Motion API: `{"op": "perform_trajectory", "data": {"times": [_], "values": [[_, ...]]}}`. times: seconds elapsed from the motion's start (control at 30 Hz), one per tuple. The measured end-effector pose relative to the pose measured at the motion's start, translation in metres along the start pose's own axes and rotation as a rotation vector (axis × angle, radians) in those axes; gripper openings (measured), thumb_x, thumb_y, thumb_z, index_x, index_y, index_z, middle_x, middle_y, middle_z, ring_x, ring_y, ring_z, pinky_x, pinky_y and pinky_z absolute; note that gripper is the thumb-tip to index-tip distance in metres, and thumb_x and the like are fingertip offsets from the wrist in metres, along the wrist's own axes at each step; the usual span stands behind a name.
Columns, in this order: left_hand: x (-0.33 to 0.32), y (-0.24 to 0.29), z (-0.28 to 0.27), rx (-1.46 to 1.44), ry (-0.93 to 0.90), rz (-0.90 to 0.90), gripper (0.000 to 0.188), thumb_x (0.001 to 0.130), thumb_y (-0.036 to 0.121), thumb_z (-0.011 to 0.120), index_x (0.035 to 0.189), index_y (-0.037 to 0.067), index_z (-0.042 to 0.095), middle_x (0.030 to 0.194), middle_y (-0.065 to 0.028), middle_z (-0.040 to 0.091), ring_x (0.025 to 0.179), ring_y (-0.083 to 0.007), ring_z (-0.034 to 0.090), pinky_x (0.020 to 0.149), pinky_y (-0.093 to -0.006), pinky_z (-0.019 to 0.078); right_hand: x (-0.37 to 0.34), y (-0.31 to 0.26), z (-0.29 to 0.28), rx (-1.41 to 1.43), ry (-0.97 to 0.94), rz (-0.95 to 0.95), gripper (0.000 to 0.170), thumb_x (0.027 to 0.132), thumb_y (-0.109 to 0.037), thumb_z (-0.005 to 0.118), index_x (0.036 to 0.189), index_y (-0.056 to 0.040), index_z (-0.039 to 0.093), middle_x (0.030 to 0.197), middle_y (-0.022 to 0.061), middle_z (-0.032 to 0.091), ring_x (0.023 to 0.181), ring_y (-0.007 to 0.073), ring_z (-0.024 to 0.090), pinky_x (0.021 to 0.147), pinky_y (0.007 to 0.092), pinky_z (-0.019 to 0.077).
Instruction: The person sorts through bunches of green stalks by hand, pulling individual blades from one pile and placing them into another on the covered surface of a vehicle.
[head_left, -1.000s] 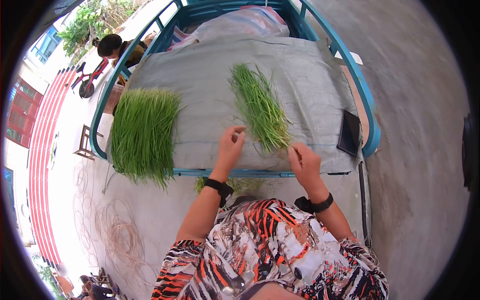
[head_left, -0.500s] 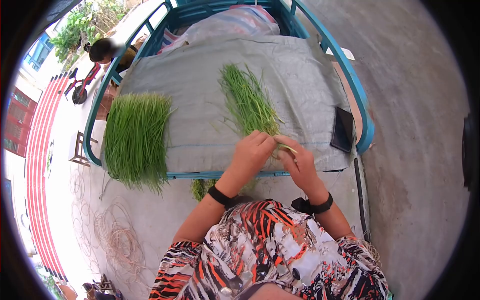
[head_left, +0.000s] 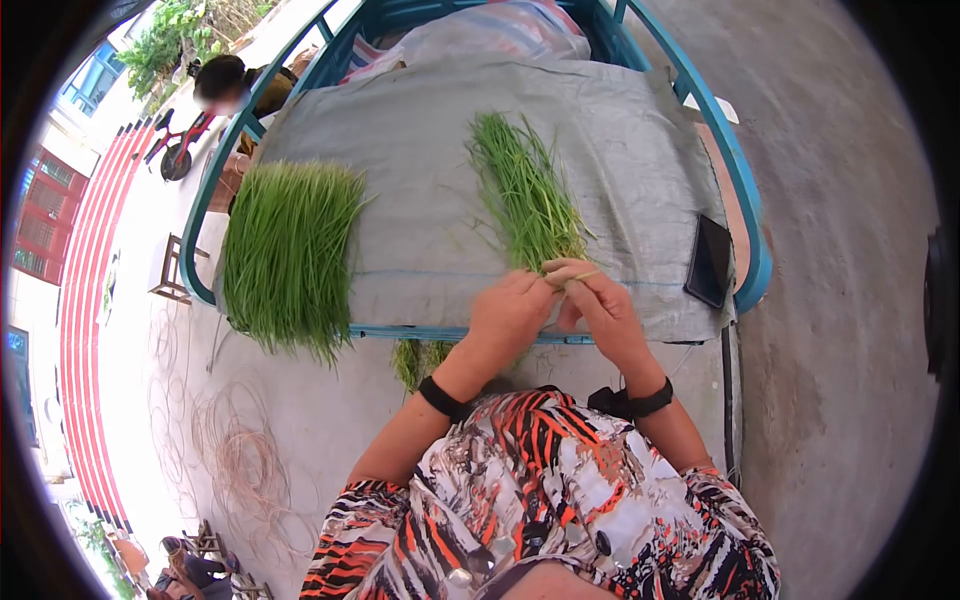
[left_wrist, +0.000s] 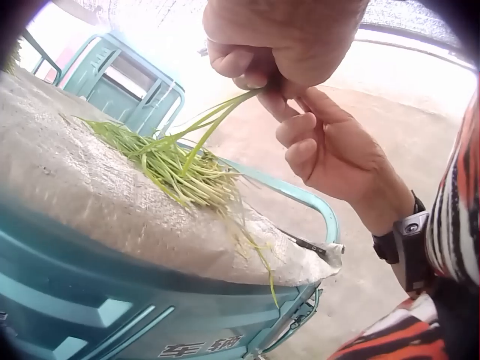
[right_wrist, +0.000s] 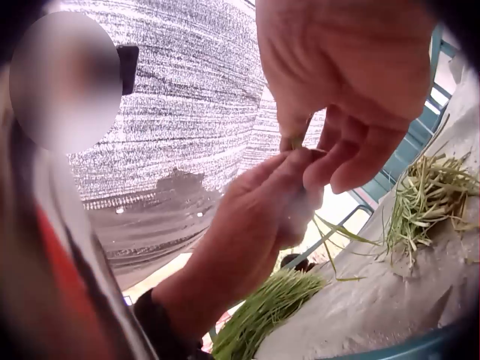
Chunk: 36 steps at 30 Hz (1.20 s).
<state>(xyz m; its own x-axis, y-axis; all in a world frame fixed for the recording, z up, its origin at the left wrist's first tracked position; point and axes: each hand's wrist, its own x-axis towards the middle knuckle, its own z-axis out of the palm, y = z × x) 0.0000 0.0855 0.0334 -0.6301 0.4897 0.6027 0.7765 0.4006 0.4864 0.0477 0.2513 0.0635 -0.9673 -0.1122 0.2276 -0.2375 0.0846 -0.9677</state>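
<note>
A loose pile of green stalks [head_left: 528, 195] lies on the grey sheet, and in the left wrist view its pale ends [left_wrist: 184, 176] face the sheet's edge. Just below the pile, the left hand [head_left: 508, 315] and right hand [head_left: 600, 308] meet at their fingertips. Curled fingers of the left hand [left_wrist: 285, 37] pinch a few thin green blades [left_wrist: 214, 116]. The right hand [right_wrist: 349, 75] pinches the same blades' end against the left fingers; part of this grip is hidden. A neat, wide stack of green stalks [head_left: 290, 255] lies at the sheet's left.
The grey sheet [head_left: 410, 150] covers a cart with blue rails [head_left: 745, 210]. A black phone [head_left: 708, 262] lies at its right. Beyond is a striped bag [head_left: 490, 38]. A person [head_left: 240, 88] is beside the left rail. Coiled strands [head_left: 245, 460] and a stool [head_left: 175, 270] stand on the ground.
The hands were apart a second ago, then came together below the loose pile with blades between them. Since then they stay together, and the right fingers have curled in closer. The head view has shifted slightly.
</note>
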Motion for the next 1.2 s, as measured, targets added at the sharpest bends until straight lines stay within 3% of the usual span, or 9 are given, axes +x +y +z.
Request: {"op": "perform_trajectory", "data": {"times": [0.23,0.47,0.53,0.63,0.73,0.83,0.93,1.03,1.2], "values": [[-0.029,-0.017,-0.003,-0.053,-0.101,-0.056,0.009,0.083,0.011,0.061,0.09,0.007,0.056,0.076,-0.011,0.055,0.072,-0.0325,0.057,0.059,-0.0427,0.0452,0.005,-0.023,-0.023,0.225,0.232,-0.087,0.023,0.101,-0.021,0.04,0.103,-0.0038,0.055,0.094,0.0087,0.064,0.057,0.009,0.055,0.054,0.0224,0.0479],[-0.058,-0.032,-0.009,-0.112,-0.214,-0.271,0.019,0.089,0.016,0.058,0.105,0.006,0.061,0.09,-0.0115,0.061,0.08,-0.0281,0.061,0.066,-0.0348,0.0482,-0.005,-0.052,-0.042,0.556,0.369,-0.251,0.025,0.101,-0.023,0.042,0.098,-0.0028,0.057,0.07,0.0023,0.054,0.052,0.0075,0.048,0.049,0.022,0.0432],[-0.04,-0.018,-0.022,-0.249,-0.143,-0.382,0.024,0.093,0.019,0.055,0.111,0.006,0.061,0.093,-0.0111,0.063,0.084,-0.024,0.063,0.069,-0.0319,0.0485,-0.005,-0.049,-0.035,0.346,0.235,-0.009,0.027,0.1,-0.025,0.043,0.094,-0.003,0.057,0.067,0.001,0.053,0.051,0.007,0.047,0.048,0.0217,0.0415],[-0.008,-0.016,-0.017,-0.398,0.072,-0.102,0.031,0.097,0.024,0.047,0.114,0.002,0.06,0.088,-0.0083,0.062,0.08,-0.0189,0.06,0.068,-0.0294,0.0471,0.007,-0.032,-0.016,0.169,-0.027,0.279,0.03,0.099,-0.028,0.048,0.088,-0.0032,0.06,0.061,-0.0017,0.051,0.048,0.0058,0.046,0.046,0.0208,0.04],[0.014,-0.003,-0.017,-0.811,-0.038,-0.217,0.038,0.1,0.029,0.042,0.113,-0.002,0.06,0.09,-0.0065,0.061,0.081,-0.0186,0.06,0.073,-0.0288,0.0475,0.016,-0.016,0.002,0.252,-0.192,0.439,0.029,0.098,-0.03,0.05,0.091,-0.0032,0.06,0.063,-0.002,0.053,0.047,0.0056,0.046,0.047,0.0206,0.0405],[0.015,0.002,-0.016,-1.313,-0.249,-0.661,0.042,0.1,0.033,0.04,0.109,-0.002,0.061,0.089,-0.0073,0.061,0.082,-0.0178,0.06,0.079,-0.0291,0.0479,0.021,0.002,0.005,0.446,-0.157,0.499,0.027,0.097,-0.03,0.051,0.091,-0.0052,0.06,0.067,-0.0007,0.055,0.048,0.0063,0.047,0.047,0.0207,0.0407],[0.017,-0.01,-0.012,-1.389,-0.045,-0.655,0.035,0.1,0.031,0.042,0.103,0.001,0.058,0.088,-0.0089,0.063,0.076,-0.0184,0.06,0.078,-0.0314,0.05,0.024,0.005,0.008,0.487,-0.179,0.574,0.026,0.097,-0.03,0.051,0.088,-0.0071,0.058,0.071,-0.0001,0.056,0.048,0.0065,0.046,0.048,0.0216,0.0421],[0.028,-0.021,-0.014,-1.545,0.438,-0.733,0.031,0.099,0.031,0.045,0.102,0.002,0.055,0.086,-0.0081,0.063,0.074,-0.0167,0.06,0.075,-0.034,0.0522,0.019,0.016,0.008,0.554,-0.276,0.572,0.026,0.097,-0.031,0.052,0.086,-0.0082,0.057,0.072,-0.0003,0.055,0.048,0.0063,0.046,0.049,0.0231,0.0443],[0.012,-0.097,-0.026,-1.869,0.423,-0.379,0.024,0.1,0.027,0.045,0.105,0.005,0.051,0.09,-0.0068,0.062,0.087,-0.0217,0.063,0.088,-0.0373,0.0509,0.005,0.04,0.001,0.529,-0.294,0.645,0.026,0.096,-0.033,0.052,0.088,-0.0084,0.054,0.069,-0.0012,0.053,0.048,0.0058,0.043,0.052,0.024,0.0483]]}}
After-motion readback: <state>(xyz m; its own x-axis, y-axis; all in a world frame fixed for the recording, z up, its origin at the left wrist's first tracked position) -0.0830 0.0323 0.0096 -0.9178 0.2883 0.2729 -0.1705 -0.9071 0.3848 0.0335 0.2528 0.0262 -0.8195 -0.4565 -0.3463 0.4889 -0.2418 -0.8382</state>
